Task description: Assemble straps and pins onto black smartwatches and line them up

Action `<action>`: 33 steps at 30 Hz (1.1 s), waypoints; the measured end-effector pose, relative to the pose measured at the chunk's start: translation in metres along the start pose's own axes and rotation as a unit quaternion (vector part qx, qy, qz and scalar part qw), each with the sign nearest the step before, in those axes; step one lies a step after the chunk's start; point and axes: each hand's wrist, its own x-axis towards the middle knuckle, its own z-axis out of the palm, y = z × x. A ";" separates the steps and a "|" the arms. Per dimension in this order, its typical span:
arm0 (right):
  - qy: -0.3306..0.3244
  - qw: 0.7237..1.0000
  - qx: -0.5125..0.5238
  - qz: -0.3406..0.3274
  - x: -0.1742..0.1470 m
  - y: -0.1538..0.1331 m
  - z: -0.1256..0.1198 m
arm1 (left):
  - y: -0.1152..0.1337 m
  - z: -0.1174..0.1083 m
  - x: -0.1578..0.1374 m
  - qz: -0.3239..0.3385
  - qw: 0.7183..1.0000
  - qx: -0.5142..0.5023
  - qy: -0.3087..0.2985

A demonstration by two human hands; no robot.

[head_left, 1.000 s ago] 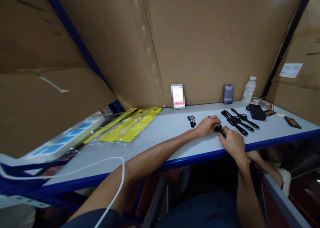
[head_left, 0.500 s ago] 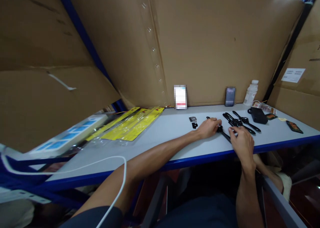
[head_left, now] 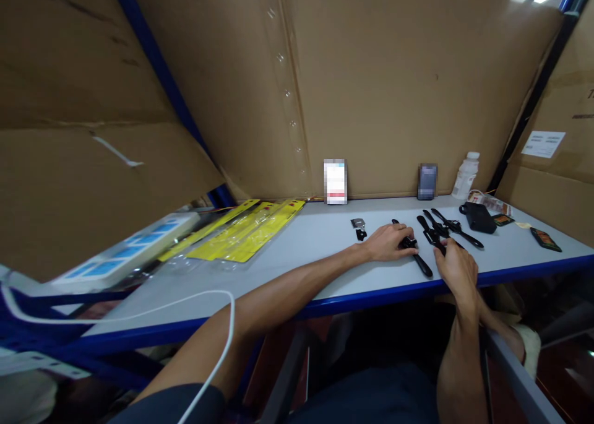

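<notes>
Over the middle of a black spokeshave [head_left: 423, 267] lie the curled fingers of my left hand [head_left: 388, 242], gripping it against the table. To its right, my right hand [head_left: 457, 264] pinches the near handle of a second black spokeshave [head_left: 429, 233]. Two more spokeshaves [head_left: 457, 226] lie just beyond, close together and slanted the same way. Left of my left hand are a flat metal blade [head_left: 357, 223] and a small black piece [head_left: 361, 234].
Yellow cards in clear plastic [head_left: 260, 229] and a white box with blue panels [head_left: 130, 250] lie at left. Two phones [head_left: 335, 181] lean at the back. A bottle [head_left: 465, 175], a black case [head_left: 479, 217] and small dark packets [head_left: 546, 239] are at right. A white cable [head_left: 185, 300] crosses in front.
My right hand has moved right, from the near end of the first spokeshave to the handle of another, which now lies apart from the group. My left hand stays over the first one.
</notes>
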 end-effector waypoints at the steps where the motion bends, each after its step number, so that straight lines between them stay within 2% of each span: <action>1: -0.008 1.000 -0.008 -0.001 0.000 0.000 -0.001 | 0.001 0.000 0.000 0.000 1.000 -0.004 -0.003; 5: -0.007 1.000 -0.005 0.003 -0.001 0.000 0.001 | 0.002 0.000 0.000 -0.018 1.000 -0.009 -0.004; 9: 0.074 0.989 0.122 0.040 0.001 0.003 0.004 | 0.004 0.003 0.001 -0.045 0.999 -0.003 -0.001; 13: 0.204 0.927 0.312 0.031 0.003 0.007 0.003 | 0.007 0.009 0.005 -0.110 0.994 0.014 0.008; 16: 0.245 0.899 0.361 0.035 0.002 0.010 0.001 | 0.008 0.013 0.008 -0.127 0.991 0.022 0.030; 21: 0.240 0.903 0.354 0.046 0.002 0.014 0.000 | 0.007 0.013 0.005 -0.062 0.997 -0.024 0.043; 27: 0.221 0.909 0.353 0.017 -0.005 0.001 -0.004 | 0.010 0.010 0.001 0.082 0.995 -0.059 -0.004; 30: 0.206 0.912 0.353 -0.022 -0.009 -0.012 -0.003 | 0.011 0.009 0.002 0.085 0.994 -0.063 0.015; 33: 0.163 0.934 0.317 -0.042 -0.011 -0.023 0.003 | 0.002 0.004 0.003 0.037 0.996 -0.051 0.061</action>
